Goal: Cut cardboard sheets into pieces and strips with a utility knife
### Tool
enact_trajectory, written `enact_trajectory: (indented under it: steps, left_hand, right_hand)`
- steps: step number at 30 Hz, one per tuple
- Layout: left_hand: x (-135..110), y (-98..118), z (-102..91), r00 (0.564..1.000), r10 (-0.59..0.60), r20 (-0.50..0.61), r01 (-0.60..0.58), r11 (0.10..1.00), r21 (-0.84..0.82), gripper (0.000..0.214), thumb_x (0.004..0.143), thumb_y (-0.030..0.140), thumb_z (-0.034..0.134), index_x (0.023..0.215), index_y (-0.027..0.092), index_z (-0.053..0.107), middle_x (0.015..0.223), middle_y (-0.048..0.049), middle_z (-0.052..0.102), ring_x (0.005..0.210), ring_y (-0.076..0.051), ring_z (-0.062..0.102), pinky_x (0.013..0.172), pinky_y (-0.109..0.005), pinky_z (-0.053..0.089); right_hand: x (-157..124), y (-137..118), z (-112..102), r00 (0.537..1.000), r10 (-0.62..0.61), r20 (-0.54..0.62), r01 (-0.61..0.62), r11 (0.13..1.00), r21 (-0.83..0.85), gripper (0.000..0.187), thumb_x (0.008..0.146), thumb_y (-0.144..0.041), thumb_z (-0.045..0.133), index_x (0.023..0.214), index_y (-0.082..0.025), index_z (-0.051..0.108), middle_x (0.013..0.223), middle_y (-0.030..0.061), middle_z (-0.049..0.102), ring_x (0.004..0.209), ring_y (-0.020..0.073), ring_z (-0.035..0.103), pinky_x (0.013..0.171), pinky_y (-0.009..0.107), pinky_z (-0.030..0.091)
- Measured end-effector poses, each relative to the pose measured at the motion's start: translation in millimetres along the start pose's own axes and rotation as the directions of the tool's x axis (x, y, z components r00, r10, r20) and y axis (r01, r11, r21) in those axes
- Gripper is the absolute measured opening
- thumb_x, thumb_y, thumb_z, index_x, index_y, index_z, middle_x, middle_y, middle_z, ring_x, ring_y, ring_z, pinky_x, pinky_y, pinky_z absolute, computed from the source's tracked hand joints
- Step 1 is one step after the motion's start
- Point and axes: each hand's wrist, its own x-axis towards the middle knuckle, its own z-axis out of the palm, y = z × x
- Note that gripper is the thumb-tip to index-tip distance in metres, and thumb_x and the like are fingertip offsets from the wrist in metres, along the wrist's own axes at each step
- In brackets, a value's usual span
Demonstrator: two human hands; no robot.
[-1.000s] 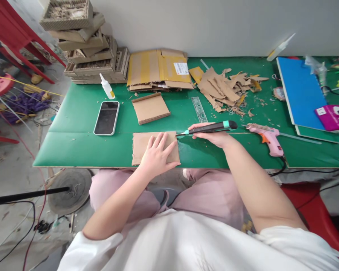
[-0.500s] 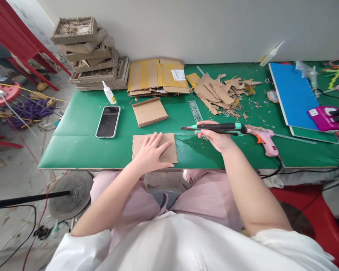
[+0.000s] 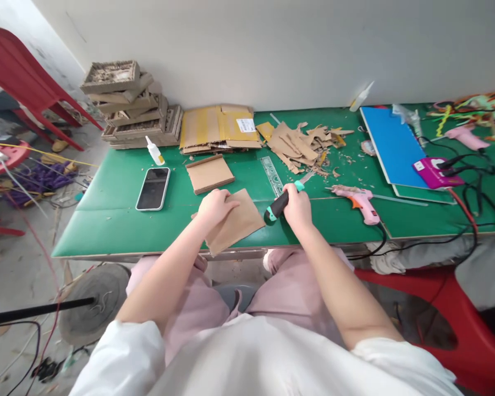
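Clock read from above, 12 away from the wearer. Left hand (image 3: 218, 206) grasping the card (image 3: 240, 219) at its 10 o'clock side, thumb on the upper face, other fingers mostly hidden. Card lies askew, its 7 o'clock corner about at the tabletop (image 3: 115, 236) front edge; whether it is raised, cannot tell. Right hand (image 3: 298, 208) wrapped around the knife (image 3: 278, 208) handle, blade toward 1 o'clock, away from the card, butt toward 8. Handling, judged: card light, fairly stiff when flat, likely to crease under a hard pinch, little slip; best taken by opposite edges or pressed by a flat palm. Knife light, rigid; hold by the handle only, blade thin and probably brittle. Pose: left forearm enters from 7 o'clock, right from 5; both elbows bent. Outward: ruler (image 3: 271, 173) at 11 from the right hand, glue gun (image 3: 361, 203) at 3; tray (image 3: 210, 175) at 11 from the card, phone (image 3: 153, 188) at 10, scraps (image 3: 292, 146) at 1.
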Motion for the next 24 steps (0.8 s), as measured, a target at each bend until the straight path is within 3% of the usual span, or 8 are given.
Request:
enact_trajectory:
  steps: [3, 7, 11, 15, 18, 21, 24]
  left_hand:
    - [9.7, -6.3, -5.8, 0.999, -0.052, -0.005, 0.051, 0.989, -0.138, 0.016, 0.075, 0.032, 0.065, 0.069, 0.018, 0.061, 0.067, -0.0011, 0.057, 0.071, -0.019, 0.056, 0.07, -0.03, 0.043]
    - [6.6, -11.6, -1.1, 0.988, -0.156, -0.005, 0.142, 0.912, -0.385, 0.014, 0.08, 0.028, 0.057, 0.071, 0.017, 0.057, 0.067, -0.0007, 0.06, 0.066, -0.015, 0.057, 0.063, -0.026, 0.045]
    - [1.1, -9.2, 10.8, 0.968, -0.247, 0.053, 0.23, 0.777, -0.586, 0.011, 0.084, 0.019, 0.048, 0.088, 0.015, 0.057, 0.067, -0.002, 0.062, 0.06, -0.013, 0.06, 0.056, -0.024, 0.047]
    - [-1.7, 3.4, 30.7, 0.95, -0.302, 0.078, 0.273, 0.686, -0.675, 0.039, 0.082, 0.005, 0.041, 0.118, 0.014, 0.048, 0.07, -0.0018, 0.063, 0.061, -0.011, 0.062, 0.059, -0.022, 0.05]
    - [-8.0, 15.4, 51.2, 0.952, -0.298, 0.066, 0.262, 0.687, -0.678, 0.056, 0.083, 0.007, 0.04, 0.137, 0.015, 0.028, 0.076, -0.003, 0.066, 0.065, -0.011, 0.064, 0.063, -0.023, 0.052]
    - [-19.6, 20.8, 64.0, 0.966, -0.255, 0.033, 0.221, 0.756, -0.617, 0.067, 0.085, 0.015, 0.045, 0.145, 0.016, 0.014, 0.072, -0.001, 0.066, 0.061, -0.014, 0.064, 0.061, -0.025, 0.052]
    - [-30.8, 17.3, 59.0, 0.983, -0.179, -0.027, 0.144, 0.865, -0.481, 0.06, 0.083, 0.02, 0.053, 0.14, 0.02, 0.033, 0.059, 0.0031, 0.061, 0.057, -0.016, 0.062, 0.067, -0.029, 0.052]
  right_hand:
    - [5.7, -1.4, 3.6, 0.994, 0.103, -0.022, -0.102, 0.993, 0.065, 0.019, 0.069, -0.017, 0.047, 0.086, -0.022, 0.054, 0.06, -0.0008, 0.044, 0.058, 0.0171, 0.045, 0.056, 0.027, 0.031]
    - [11.7, 8.0, -10.4, 0.976, 0.205, -0.071, -0.186, 0.961, 0.206, 0.016, 0.063, -0.021, 0.051, 0.079, -0.023, 0.049, 0.061, -0.0034, 0.046, 0.055, 0.014, 0.044, 0.054, 0.025, 0.032]
    - [2.1, 16.0, -35.5, 0.955, 0.238, -0.177, -0.162, 0.918, 0.361, 0.025, 0.063, -0.038, 0.055, 0.08, -0.023, 0.043, 0.069, -0.0043, 0.049, 0.061, 0.0138, 0.051, 0.06, 0.027, 0.041]
    - [-22.1, 7.8, -56.0, 0.924, 0.252, -0.286, -0.114, 0.898, 0.424, 0.033, 0.065, -0.044, 0.06, 0.085, -0.024, 0.042, 0.072, -0.0049, 0.051, 0.064, 0.0136, 0.054, 0.067, 0.031, 0.045]
    - [-44.2, -8.0, -60.1, 0.912, 0.196, -0.361, -0.045, 0.921, 0.387, 0.028, 0.069, -0.038, 0.062, 0.087, -0.023, 0.047, 0.077, -0.003, 0.056, 0.072, 0.0153, 0.058, 0.073, 0.031, 0.045]
    - [-65.5, -23.4, -52.1, 0.938, 0.033, -0.345, 0.032, 0.983, 0.181, 0.019, 0.078, -0.038, 0.056, 0.089, -0.023, 0.052, 0.078, 0.0001, 0.058, 0.072, 0.0171, 0.058, 0.069, 0.03, 0.043]
    - [-83.3, -34.1, -36.0, 0.965, -0.122, -0.23, 0.124, 0.992, -0.006, 0.018, 0.083, -0.032, 0.045, 0.09, -0.024, 0.059, 0.07, 0.0021, 0.052, 0.063, 0.0179, 0.052, 0.06, 0.029, 0.04]
